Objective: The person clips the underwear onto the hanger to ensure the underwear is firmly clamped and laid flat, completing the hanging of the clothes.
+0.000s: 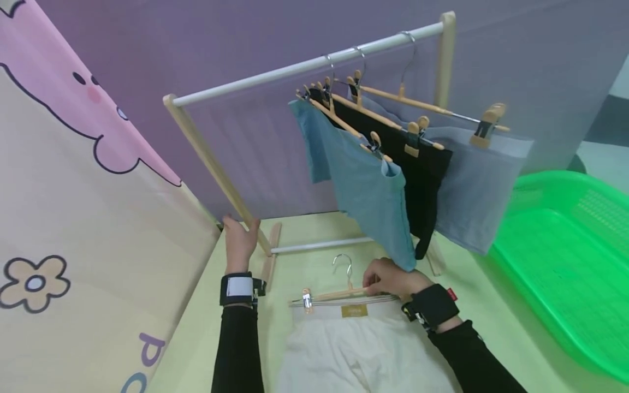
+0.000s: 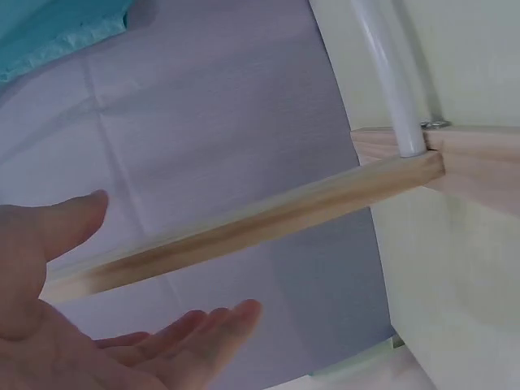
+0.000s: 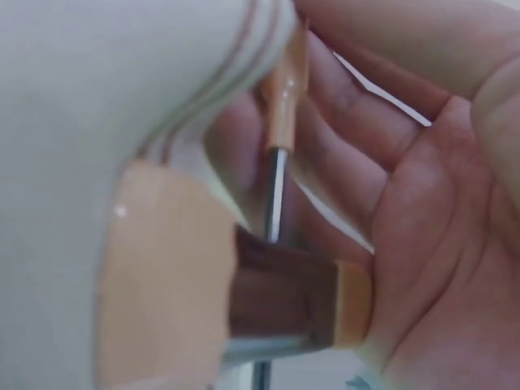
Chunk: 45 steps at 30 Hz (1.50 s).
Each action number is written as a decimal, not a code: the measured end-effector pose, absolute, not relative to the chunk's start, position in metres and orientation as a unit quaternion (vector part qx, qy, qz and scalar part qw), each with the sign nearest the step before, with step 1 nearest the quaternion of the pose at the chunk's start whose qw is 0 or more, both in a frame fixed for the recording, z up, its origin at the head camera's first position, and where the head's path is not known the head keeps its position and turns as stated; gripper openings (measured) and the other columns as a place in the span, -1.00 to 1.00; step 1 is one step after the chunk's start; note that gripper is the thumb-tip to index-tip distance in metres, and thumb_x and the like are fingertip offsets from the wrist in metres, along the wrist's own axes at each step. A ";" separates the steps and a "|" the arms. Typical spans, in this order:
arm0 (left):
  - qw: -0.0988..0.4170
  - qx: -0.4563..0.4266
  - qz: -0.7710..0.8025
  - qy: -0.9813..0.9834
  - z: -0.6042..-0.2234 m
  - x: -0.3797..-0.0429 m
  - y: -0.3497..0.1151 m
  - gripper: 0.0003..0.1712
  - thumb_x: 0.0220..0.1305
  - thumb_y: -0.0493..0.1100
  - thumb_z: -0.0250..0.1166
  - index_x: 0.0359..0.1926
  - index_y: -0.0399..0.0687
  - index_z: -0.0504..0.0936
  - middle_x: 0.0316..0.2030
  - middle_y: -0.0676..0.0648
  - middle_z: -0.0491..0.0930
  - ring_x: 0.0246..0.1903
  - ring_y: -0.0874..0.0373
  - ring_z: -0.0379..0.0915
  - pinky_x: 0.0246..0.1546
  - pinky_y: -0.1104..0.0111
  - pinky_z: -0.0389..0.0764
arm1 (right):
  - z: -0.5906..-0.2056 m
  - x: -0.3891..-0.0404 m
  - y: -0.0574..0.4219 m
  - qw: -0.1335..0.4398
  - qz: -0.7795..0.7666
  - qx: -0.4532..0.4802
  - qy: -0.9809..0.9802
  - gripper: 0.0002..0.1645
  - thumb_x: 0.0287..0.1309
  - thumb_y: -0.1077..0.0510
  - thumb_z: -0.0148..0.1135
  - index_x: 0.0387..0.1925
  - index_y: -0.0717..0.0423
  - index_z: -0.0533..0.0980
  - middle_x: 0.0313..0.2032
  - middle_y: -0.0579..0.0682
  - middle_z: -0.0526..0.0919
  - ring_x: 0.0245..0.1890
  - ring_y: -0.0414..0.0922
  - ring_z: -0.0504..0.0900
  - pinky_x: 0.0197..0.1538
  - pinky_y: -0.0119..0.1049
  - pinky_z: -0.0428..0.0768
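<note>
My left hand [image 1: 239,243] is beside the left wooden post [image 1: 208,158] of a small clothes rack. Its thumb and straight fingers [image 2: 213,329] stand apart on either side of the post. With thumb and fingers, my right hand [image 1: 393,278] pinches the bar of a clip hanger [image 1: 339,295]. White pants [image 1: 354,349] with a striped waistband lie flat beneath, clipped to that hanger. One clip [image 1: 307,300] shows at the left of the waistband; another clip [image 3: 284,296] appears close up in the right wrist view, beside my palm.
From the rack's white rail [image 1: 295,68] hang blue shorts [image 1: 363,174], a black garment [image 1: 417,180] and a grey garment [image 1: 476,185], above my right hand. A green basket [image 1: 570,262] stands at the right. A printed wall panel [image 1: 98,218] borders the left.
</note>
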<state>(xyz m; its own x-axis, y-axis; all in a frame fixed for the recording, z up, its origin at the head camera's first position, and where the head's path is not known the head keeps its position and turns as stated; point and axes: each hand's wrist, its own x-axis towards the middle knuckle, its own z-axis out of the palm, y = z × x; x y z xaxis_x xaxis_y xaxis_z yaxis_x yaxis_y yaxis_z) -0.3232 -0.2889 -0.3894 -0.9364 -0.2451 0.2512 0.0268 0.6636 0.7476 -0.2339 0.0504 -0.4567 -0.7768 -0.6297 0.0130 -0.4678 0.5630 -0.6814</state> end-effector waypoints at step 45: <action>0.144 0.046 -0.382 -0.912 -0.393 -0.354 -0.302 -0.65 0.54 -0.10 -0.03 0.05 -0.32 0.47 -0.10 -0.39 0.60 -0.10 -0.25 0.61 -0.17 0.02 0.62 | -0.316 -0.179 -0.010 -0.286 0.011 -0.207 0.935 -0.82 -0.07 0.33 0.51 -0.55 0.04 0.66 -0.65 -0.05 0.52 -0.67 -0.18 0.47 -0.68 -0.25 0.43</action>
